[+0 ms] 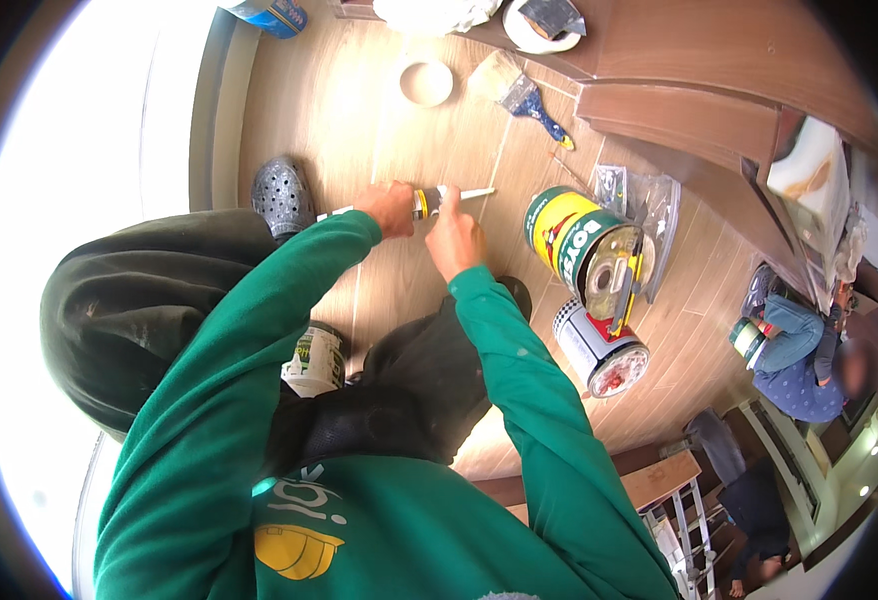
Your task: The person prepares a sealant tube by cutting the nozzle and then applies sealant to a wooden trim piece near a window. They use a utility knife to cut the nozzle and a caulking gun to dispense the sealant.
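In front of me a sealant cartridge (422, 205) lies nearly level in the air, its tapered white nozzle (477, 193) pointing right. My left hand (387, 208) is closed around the cartridge's body. With closed fingers my right hand (458, 242) grips it where the nozzle meets the body; part of that joint is hidden by the fingers. To the right stands a green and yellow paint can (571, 228), with a yellow utility knife (629, 292) across its top. A white can with a smeared red and white top (604, 350) is close beside it.
Beyond my hands lie a paintbrush (525, 102) and a tan ring-shaped thing (448, 84). A clear plastic bag (663, 205) is behind the paint can. A white tub (317, 362) sits under me. Two people (804, 350) and a ladder (697, 530) are at right.
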Available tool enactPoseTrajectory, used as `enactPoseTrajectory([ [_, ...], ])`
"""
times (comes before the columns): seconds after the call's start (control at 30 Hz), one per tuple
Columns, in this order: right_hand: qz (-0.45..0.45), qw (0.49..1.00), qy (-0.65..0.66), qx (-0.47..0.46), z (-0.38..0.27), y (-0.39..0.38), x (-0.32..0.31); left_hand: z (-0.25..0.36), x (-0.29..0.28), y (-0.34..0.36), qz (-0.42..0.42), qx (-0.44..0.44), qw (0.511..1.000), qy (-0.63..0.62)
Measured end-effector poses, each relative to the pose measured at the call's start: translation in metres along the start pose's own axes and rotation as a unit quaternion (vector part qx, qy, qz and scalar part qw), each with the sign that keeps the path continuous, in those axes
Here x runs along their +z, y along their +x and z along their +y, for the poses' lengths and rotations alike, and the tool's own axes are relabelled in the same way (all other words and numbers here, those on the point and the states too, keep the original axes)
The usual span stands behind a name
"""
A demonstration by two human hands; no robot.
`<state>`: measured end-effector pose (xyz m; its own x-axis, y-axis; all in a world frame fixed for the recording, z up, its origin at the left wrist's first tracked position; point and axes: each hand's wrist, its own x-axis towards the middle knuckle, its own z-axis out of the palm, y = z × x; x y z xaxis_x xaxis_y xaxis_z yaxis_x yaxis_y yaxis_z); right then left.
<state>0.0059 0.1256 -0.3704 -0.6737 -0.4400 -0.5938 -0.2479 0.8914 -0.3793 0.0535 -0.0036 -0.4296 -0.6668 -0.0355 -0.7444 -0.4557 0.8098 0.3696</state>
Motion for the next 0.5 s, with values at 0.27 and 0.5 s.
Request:
enactPoseTrajectory([
  [0.27,-0.065,0.996,-0.034,0.059,-0.023,0.015,-0.008,-0.002,0.007,0.004,0.030,0.020,0.999,-0.002],
  [0.5,-0.039,0.996,-0.023,0.071,-0.028,0.026,0.015,-0.010,0.011,0.001,0.048,0.070,0.996,-0.016],
])
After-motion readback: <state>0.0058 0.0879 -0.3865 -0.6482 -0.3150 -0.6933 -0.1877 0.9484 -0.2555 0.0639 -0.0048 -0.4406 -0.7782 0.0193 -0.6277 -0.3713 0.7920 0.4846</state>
